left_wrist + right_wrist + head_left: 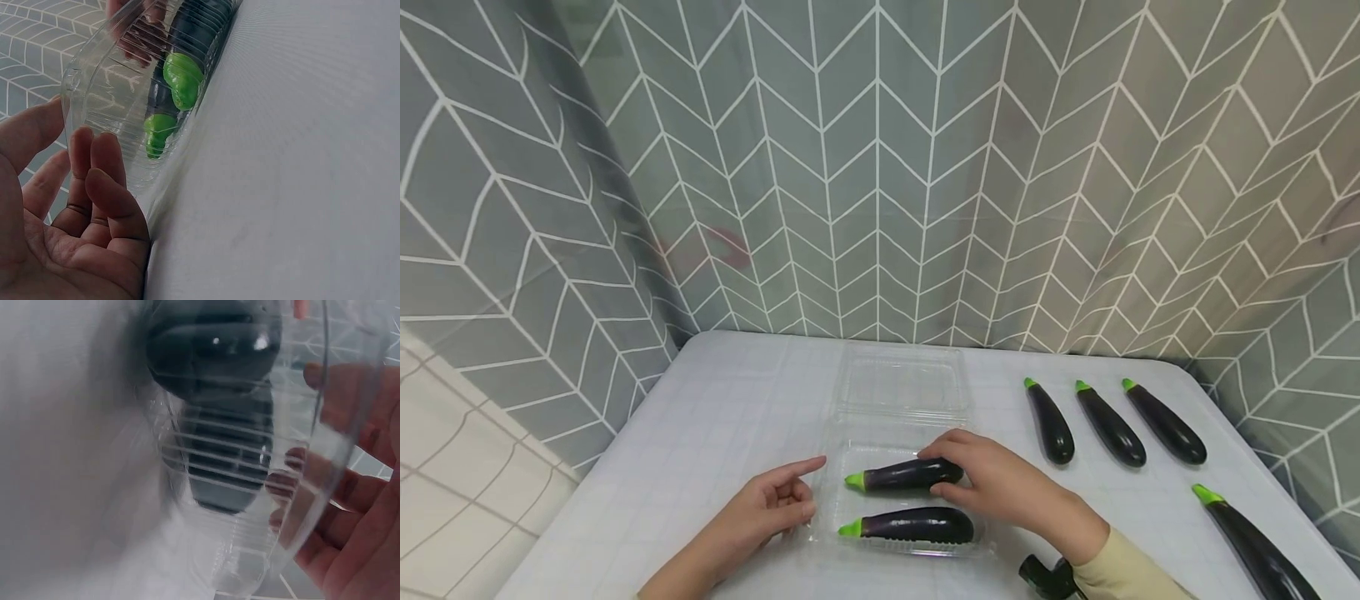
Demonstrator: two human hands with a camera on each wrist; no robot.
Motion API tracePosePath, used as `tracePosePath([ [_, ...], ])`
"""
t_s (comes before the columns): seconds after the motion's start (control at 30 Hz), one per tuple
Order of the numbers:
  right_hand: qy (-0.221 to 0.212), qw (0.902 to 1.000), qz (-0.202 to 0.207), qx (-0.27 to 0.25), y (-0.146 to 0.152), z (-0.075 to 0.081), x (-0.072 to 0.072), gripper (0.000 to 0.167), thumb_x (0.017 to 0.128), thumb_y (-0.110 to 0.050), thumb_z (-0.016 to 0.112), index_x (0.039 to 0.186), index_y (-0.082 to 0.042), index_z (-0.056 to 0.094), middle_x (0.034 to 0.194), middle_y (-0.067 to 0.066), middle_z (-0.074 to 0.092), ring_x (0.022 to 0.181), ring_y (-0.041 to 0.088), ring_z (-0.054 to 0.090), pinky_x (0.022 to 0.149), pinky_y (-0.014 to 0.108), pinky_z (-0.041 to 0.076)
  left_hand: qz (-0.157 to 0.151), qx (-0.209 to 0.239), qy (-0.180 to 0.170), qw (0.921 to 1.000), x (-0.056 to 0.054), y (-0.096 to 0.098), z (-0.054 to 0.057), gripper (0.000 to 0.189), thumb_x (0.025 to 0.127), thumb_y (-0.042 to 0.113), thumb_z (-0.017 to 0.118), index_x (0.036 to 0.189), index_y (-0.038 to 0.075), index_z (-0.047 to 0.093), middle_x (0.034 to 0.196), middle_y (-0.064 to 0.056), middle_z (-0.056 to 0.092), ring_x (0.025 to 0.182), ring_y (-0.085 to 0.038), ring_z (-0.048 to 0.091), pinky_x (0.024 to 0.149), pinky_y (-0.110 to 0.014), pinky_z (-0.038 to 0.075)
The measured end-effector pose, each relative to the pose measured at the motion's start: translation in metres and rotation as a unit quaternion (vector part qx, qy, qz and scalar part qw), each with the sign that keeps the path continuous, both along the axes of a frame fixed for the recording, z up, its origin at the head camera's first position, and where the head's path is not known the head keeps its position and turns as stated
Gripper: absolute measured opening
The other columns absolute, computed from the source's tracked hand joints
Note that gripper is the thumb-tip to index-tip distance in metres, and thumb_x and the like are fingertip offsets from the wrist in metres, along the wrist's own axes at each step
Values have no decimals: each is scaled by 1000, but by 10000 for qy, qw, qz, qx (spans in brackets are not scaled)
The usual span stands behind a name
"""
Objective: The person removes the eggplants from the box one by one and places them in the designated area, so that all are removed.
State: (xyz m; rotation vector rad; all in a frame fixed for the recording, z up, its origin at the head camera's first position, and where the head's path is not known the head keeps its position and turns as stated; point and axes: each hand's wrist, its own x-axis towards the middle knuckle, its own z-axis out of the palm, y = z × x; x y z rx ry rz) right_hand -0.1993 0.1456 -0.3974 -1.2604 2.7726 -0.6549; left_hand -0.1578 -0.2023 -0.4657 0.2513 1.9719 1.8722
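Note:
Two dark purple eggplants with green caps, a rear one (pixel 898 476) and a front one (pixel 917 526), lie side by side in the open clear plastic clamshell box (pixel 842 450). My right hand (pixel 992 479) arches over the blunt right end of the rear eggplant. In the right wrist view its fingertips (pixel 280 482) are close to that eggplant's top, and the thumb stands apart; contact is unclear. My left hand (pixel 760 512) is at the box's left side, index finger extended and other fingers loosely bent. In the left wrist view its fingertips (pixel 81 139) are against the clear wall.
The box's lid (pixel 902 379) lies folded back behind it. Three eggplants (pixel 1110 423) lie at the right rear of the white-covered table (pixel 737 400), with another eggplant (pixel 1262 546) nearer the right front. A patterned curtain (pixel 880 167) hangs behind the table.

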Motion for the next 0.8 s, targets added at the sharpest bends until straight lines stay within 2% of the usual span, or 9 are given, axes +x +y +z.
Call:
tracePosePath([
  [0.17, -63, 9997, 111, 188, -7, 0, -1, 35, 92, -25, 73, 124, -12, 66, 121, -4, 60, 109, 13, 59, 91, 35, 49, -15, 11, 9, 10000, 1, 0, 1, 62, 96, 16, 67, 151, 6, 40, 100, -10, 60, 71, -11, 51, 59, -23, 44],
  [0.6, 200, 9988, 90, 428, -19, -8, -6, 36, 90, -25, 75, 124, -14, 66, 119, -2, 60, 107, 11, 58, 91, 34, 49, -59, 38, 123, 9999, -1, 0, 2, 62, 95, 14, 67, 150, 4, 40, 100, -10, 59, 71, -10, 51, 60, -23, 44],
  [0.8, 147, 9984, 150, 525, -23, -11, -7, 36, 90, -24, 74, 124, -15, 66, 119, -2, 61, 107, 11, 58, 91, 34, 49, -23, -1, 60, 10000, 0, 1, 2, 62, 95, 16, 68, 150, 5, 41, 100, -10, 59, 71, -11, 51, 60, -23, 44],
])
